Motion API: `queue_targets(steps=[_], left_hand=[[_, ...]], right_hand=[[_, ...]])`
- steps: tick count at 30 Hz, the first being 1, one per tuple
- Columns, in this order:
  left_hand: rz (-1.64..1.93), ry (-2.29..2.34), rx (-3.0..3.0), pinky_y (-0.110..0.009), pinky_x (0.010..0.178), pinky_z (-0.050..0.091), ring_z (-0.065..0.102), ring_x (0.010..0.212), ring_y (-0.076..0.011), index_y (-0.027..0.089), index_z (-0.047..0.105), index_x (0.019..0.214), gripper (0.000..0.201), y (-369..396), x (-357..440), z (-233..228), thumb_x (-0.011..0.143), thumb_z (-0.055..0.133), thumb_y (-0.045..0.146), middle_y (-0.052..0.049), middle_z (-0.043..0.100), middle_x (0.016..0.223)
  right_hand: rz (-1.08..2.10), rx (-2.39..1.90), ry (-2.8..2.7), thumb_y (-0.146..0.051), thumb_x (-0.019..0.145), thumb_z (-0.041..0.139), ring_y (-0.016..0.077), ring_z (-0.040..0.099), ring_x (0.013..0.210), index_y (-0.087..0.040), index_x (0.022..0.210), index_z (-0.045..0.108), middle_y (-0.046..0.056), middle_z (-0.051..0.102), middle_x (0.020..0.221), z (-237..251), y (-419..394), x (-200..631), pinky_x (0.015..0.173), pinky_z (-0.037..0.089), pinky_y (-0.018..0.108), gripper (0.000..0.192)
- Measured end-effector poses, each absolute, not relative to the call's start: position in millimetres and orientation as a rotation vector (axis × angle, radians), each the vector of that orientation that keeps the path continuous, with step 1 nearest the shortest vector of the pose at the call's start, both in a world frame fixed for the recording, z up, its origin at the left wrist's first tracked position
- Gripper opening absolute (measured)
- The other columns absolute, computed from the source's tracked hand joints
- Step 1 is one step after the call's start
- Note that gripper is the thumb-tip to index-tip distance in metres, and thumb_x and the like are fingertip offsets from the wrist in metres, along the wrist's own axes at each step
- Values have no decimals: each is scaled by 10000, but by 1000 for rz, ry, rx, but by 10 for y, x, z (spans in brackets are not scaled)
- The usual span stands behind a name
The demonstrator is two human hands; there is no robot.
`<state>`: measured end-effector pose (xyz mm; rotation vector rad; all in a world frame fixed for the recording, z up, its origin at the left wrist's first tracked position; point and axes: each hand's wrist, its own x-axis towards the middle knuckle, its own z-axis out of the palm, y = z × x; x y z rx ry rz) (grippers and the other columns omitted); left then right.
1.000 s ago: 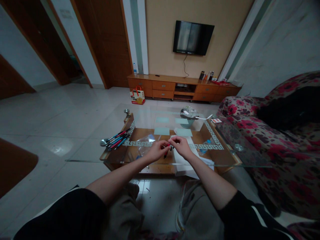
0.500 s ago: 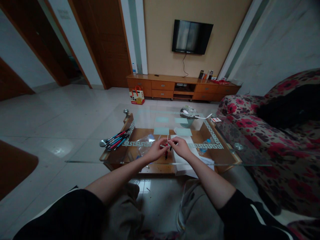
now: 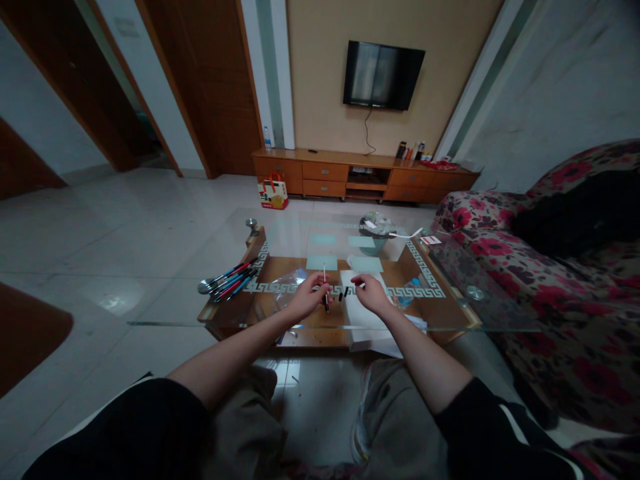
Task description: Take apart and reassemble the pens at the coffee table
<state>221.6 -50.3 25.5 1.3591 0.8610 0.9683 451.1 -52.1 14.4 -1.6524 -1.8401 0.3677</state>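
Observation:
My left hand [image 3: 308,297] pinches a slim pen [image 3: 327,304] over the glass table top [image 3: 295,315]. A thin white part of the pen points up, and its dark end points down. To the right of it, my right hand [image 3: 371,293] hovers with fingers bent and apart, holding nothing that I can see. Between the two hands are small black pieces [image 3: 343,294], close to the right fingertips; from here they look like pen caps or short pen parts. A pile of pens [image 3: 234,280] in several colours lies on the table's left side.
Under the glass, a wooden shelf holds a white box [image 3: 357,320], a clear plastic bag [image 3: 290,283] and a plastic bottle [image 3: 411,291]. A filled bin [image 3: 373,245] stands beyond the table. At right is a flowered sofa [image 3: 500,250]; a low cabinet [image 3: 325,171] lines the far wall.
My right hand has moved right, away from the pen, and its fingers have opened. The small black pieces now show apart from it. My left hand has shifted slightly left with the pen.

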Motion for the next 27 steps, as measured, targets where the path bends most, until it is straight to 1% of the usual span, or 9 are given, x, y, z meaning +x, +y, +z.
queue_targets(steps=[5,9,12,15,18,21,25,27], left_hand=[[980,856,1329,-283,571,556,686,644,-157,200,532,1100,326,-513,2214,262,849,647,374,-47,652,940],[982,861,1258,-257,553,534,682,640,-154,194,534,1041,302,-512,2228,286,837,655,381,-40,657,911],[956,837,1147,-243,542,512,666,611,-146,190,531,994,309,-508,2253,309,831,658,419,-28,647,848],[932,800,1001,-242,530,495,617,556,-124,193,535,950,284,-504,2281,319,837,646,429,7,594,735],[937,741,844,-214,472,429,515,480,-87,194,535,902,223,-496,2301,323,832,646,374,34,526,661],[966,665,749,-193,431,353,444,457,-69,192,530,877,231,-479,2307,323,834,645,386,35,506,658],[1019,598,702,-192,422,324,434,465,-77,185,521,860,267,-453,2301,322,848,639,424,37,483,633],[1019,587,673,-194,416,315,432,460,-82,180,513,847,252,-443,2299,328,852,634,402,37,480,618]], right_hand=[[398,-1670,-1906,-81,727,607,165,601,815,-154,1001,702,59,674,920,97,-531,4497,802,468,274,299],[392,-1649,-1922,-48,701,586,165,601,833,-149,1023,692,59,667,923,94,-538,4471,798,462,266,354],[407,-1650,-1921,-60,714,583,168,599,852,-141,1023,685,67,660,938,84,-533,4468,806,461,270,335],[402,-1659,-1899,-66,724,572,169,589,868,-141,1019,676,74,644,965,117,-536,4470,824,458,277,322],[323,-1598,-1879,-52,715,538,167,562,855,-148,1007,648,69,615,966,260,-579,4425,808,449,282,326],[291,-1421,-1945,-68,716,537,163,534,819,-166,940,600,41,578,901,491,-679,4289,765,429,275,252],[419,-1185,-2084,-125,738,589,146,512,760,-187,882,534,6,552,839,716,-841,4041,693,398,247,166],[492,-1125,-2147,-162,724,649,136,511,731,-194,845,509,-10,554,815,741,-893,3949,675,387,239,188]])
